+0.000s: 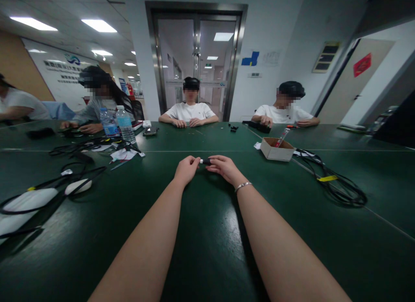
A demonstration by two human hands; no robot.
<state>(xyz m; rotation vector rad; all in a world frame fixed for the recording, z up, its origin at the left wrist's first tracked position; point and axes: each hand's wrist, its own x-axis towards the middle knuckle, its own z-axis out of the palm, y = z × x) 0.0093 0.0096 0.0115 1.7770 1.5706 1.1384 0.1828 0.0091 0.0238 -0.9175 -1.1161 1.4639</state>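
Observation:
A small black piece with a silvery end (205,162) is held between my two hands, just above the green table (207,215). My left hand (188,169) pinches its silvery end with thumb and fingertips. From the other side, my right hand (224,167) has its fingers closed on the black part. The piece is too small for me to tell exactly what it is.
Two water bottles (126,124) stand at the left behind papers (123,155) and black cables. A mouse-like white object (78,187) lies nearer. Right of centre are a small box (277,152) and coiled cable (343,189). Several people sit across the table.

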